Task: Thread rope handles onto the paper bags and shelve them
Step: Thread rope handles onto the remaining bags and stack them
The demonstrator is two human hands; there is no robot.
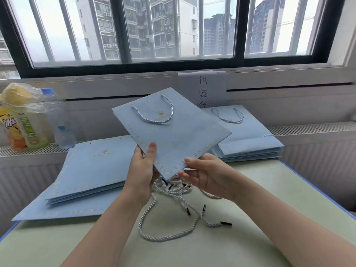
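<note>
Head view
Held bag: a flat light-blue paper bag (pixel 173 132) is held tilted above the counter (pixel 269 199), with a rope handle (pixel 157 110) already threaded at its far edge.
Left hand: the left hand (pixel 142 170) grips the bag's near left edge, thumb laid on top and fingers hidden beneath.
Right hand: the right hand (pixel 206 174) pinches the bag's near corner, thumb on top and fingers curled under it.
Loose ropes: a tangle of pale twisted ropes (pixel 173 209) with black tips is spread on the counter below the hands.
Left stack: a pile of flat bags without handles (pixel 86 176) lies at the left of the counter.
Right stack: a pile of bags (pixel 248 139) lies at the far right, the top one fitted with a handle.
Sign: a white sheet with printed characters (pixel 202 89) is fixed below the window (pixel 173 29).
Bottles: drink bottles (pixel 38 120) and a plastic-wrapped item stand on the ledge at the far left.
</note>
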